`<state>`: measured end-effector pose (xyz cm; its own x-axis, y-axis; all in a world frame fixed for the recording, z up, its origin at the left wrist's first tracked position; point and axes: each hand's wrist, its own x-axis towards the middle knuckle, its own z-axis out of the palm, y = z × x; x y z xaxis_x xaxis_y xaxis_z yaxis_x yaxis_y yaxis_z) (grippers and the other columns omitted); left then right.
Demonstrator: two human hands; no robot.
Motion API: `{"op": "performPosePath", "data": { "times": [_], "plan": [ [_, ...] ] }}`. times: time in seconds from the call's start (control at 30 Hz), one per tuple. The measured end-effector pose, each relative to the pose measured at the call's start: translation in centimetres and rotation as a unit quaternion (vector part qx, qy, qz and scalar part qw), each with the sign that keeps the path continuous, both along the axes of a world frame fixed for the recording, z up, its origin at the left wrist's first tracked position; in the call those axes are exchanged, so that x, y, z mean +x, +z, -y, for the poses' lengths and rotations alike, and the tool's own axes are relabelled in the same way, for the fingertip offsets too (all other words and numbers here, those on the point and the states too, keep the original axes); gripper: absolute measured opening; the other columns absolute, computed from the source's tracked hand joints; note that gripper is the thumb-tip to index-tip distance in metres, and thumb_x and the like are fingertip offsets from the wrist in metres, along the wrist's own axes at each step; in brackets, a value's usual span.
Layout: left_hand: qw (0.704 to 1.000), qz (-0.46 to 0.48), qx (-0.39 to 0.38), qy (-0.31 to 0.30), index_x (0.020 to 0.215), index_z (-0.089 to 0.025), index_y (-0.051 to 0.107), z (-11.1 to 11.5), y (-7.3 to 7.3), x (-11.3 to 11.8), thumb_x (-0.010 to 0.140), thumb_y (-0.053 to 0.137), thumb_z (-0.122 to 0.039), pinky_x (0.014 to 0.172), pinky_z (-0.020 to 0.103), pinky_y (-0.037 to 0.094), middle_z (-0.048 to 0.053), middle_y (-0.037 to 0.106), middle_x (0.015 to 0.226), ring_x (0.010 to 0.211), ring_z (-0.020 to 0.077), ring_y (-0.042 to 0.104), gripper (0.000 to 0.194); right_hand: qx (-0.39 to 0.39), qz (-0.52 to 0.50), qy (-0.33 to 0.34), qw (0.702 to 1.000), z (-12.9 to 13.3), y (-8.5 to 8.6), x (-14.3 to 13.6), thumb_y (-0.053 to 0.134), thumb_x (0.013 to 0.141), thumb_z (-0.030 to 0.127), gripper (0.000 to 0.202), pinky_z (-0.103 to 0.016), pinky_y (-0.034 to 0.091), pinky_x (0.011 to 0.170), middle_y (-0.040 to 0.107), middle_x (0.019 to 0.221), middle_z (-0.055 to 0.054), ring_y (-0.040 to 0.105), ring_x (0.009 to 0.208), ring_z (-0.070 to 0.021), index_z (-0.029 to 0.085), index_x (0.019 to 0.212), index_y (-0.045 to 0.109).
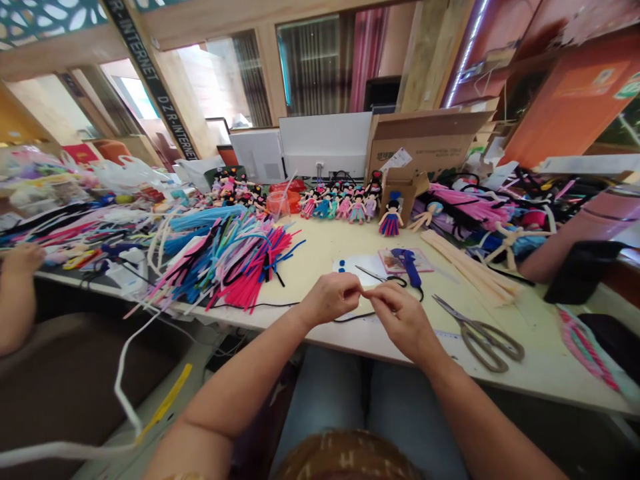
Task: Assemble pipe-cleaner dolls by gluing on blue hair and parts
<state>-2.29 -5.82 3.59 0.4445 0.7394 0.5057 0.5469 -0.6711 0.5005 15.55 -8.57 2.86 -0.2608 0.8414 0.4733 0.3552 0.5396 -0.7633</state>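
Observation:
My left hand [334, 295] and my right hand [400, 313] meet over the front edge of the table, fingertips pinched close together. What they hold, if anything, is too small to make out. Just beyond them, two small dark blue pieces [342, 266] lie by a white sheet. Small black-handled scissors [395, 280] and a blue glue gun [412, 268] lie beyond my right hand, the gun on a pink-edged card [426, 261]. Large scissors [483, 337] rest with blades slightly parted to the right of that hand.
A heap of coloured pipe cleaners [220, 257] covers the left side. Beige pipe cleaners [470, 270] lie at right. Small dolls [345, 203] line the back, with a blue-and-red-skirted doll [391, 220] before a cardboard box [425, 143]. Another person's arm [17, 293] shows at far left.

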Motion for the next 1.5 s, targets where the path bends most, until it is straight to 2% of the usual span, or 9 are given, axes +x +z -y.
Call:
{"op": "performPosePath", "data": {
  "times": [0.2, 0.4, 0.6, 0.77, 0.97, 1.07, 1.17, 1.33, 1.5],
  "plan": [
    [0.976, 0.191, -0.083, 0.071, 0.063, -0.016, 0.056, 0.2, 0.3, 1.2, 0.069, 0.051, -0.013, 0.053, 0.021, 0.037, -0.003, 0.056, 0.058, 0.054, 0.0078, 0.047, 0.009, -0.231, -0.28, 0.099, 0.927, 0.3, -0.9, -0.9, 0.056, 0.087, 0.039, 0.026, -0.028, 0.049, 0.067, 0.057, 0.097, -0.003, 0.053, 0.074, -0.012, 0.025, 0.105, 0.069],
    [0.911, 0.363, -0.172, 0.094, 0.061, -0.016, 0.054, 0.6, 0.7, 2.3, 0.066, 0.052, -0.018, 0.049, 0.021, 0.034, -0.005, 0.05, 0.053, 0.049, 0.0068, 0.042, 0.005, -0.292, -0.373, 0.179, 0.863, 1.6, -0.8, -1.8, 0.054, 0.089, 0.042, 0.035, -0.027, 0.048, 0.068, 0.051, 0.104, -0.004, 0.05, 0.08, -0.012, 0.03, 0.12, 0.063],
    [0.847, 0.476, -0.236, 0.035, 0.065, -0.016, 0.055, 1.1, 0.8, 2.8, 0.068, 0.055, -0.02, 0.049, 0.021, 0.038, -0.004, 0.054, 0.054, 0.049, 0.0068, 0.047, 0.005, -0.288, -0.391, 0.236, 0.842, 2.7, -0.3, -1.8, 0.051, 0.089, 0.046, 0.041, -0.029, 0.047, 0.07, 0.049, 0.103, -0.003, 0.051, 0.081, -0.0134, 0.033, 0.128, 0.056],
    [0.896, 0.375, -0.236, -0.028, 0.072, -0.014, 0.06, 1.9, 1.8, 2.2, 0.072, 0.06, -0.025, 0.056, 0.023, 0.043, 0.0, 0.06, 0.061, 0.056, 0.0093, 0.054, 0.011, -0.293, -0.411, 0.221, 0.834, 2.8, 0.1, -0.9, 0.047, 0.091, 0.045, 0.037, -0.028, 0.046, 0.068, 0.049, 0.095, -0.003, 0.048, 0.077, -0.0132, 0.029, 0.121, 0.061],
    [0.974, 0.199, -0.075, 0.077, 0.066, -0.017, 0.054, 0.9, 1.3, 2.3, 0.07, 0.052, -0.015, 0.056, 0.023, 0.039, -0.002, 0.055, 0.06, 0.056, 0.0088, 0.048, 0.005, -0.298, -0.398, 0.22, 0.839, 3.6, -0.7, -0.6, 0.046, 0.092, 0.046, 0.04, -0.029, 0.046, 0.069, 0.051, 0.099, -0.003, 0.05, 0.077, -0.0129, 0.031, 0.128, 0.055],
    [0.985, 0.118, -0.032, 0.124, 0.066, -0.018, 0.053, -1.0, 0.5, 1.6, 0.069, 0.051, -0.015, 0.057, 0.023, 0.036, -0.004, 0.052, 0.059, 0.055, 0.0091, 0.045, 0.005, -0.286, -0.352, 0.15, 0.879, 3.3, -2.1, 0.6, 0.049, 0.089, 0.047, 0.044, -0.03, 0.047, 0.069, 0.055, 0.101, -0.004, 0.053, 0.078, -0.0141, 0.03, 0.13, 0.052],
    [0.985, 0.062, -0.056, 0.149, 0.064, -0.019, 0.05, -3.5, 1.0, 0.2, 0.072, 0.047, -0.017, 0.057, 0.024, 0.033, -0.004, 0.048, 0.057, 0.056, 0.0103, 0.044, 0.008, -0.287, -0.267, -0.011, 0.92, 1.1, -4.4, 3.3, 0.056, 0.083, 0.05, 0.044, -0.03, 0.048, 0.065, 0.058, 0.093, -0.005, 0.054, 0.074, -0.0153, 0.021, 0.116, 0.059],
    [0.982, -0.012, -0.04, 0.183, 0.063, -0.02, 0.044, -9.6, 4.4, -0.1, 0.081, 0.036, -0.021, 0.058, 0.026, 0.029, -0.002, 0.044, 0.058, 0.06, 0.0137, 0.042, 0.02, -0.167, -0.126, -0.236, 0.949, -6.3, -7.4, 8.5, 0.058, 0.072, 0.045, 0.043, -0.037, 0.05, 0.072, 0.058, 0.096, -0.008, 0.056, 0.076, -0.0188, 0.016, 0.104, 0.058],
    [0.975, -0.091, 0.012, 0.203, 0.065, -0.021, 0.047, -18.2, 8.3, 3.8, 0.087, 0.035, -0.025, 0.06, 0.028, 0.028, 0.002, 0.053, 0.063, 0.064, 0.0166, 0.048, 0.026, -0.097, -0.01, -0.27, 0.958, -12.0, -7.1, 10.0, 0.06, 0.07, 0.04, 0.049, -0.045, 0.045, 0.089, 0.06, 0.109, -0.013, 0.057, 0.099, -0.027, 0.015, 0.112, 0.058]
  ]
}}
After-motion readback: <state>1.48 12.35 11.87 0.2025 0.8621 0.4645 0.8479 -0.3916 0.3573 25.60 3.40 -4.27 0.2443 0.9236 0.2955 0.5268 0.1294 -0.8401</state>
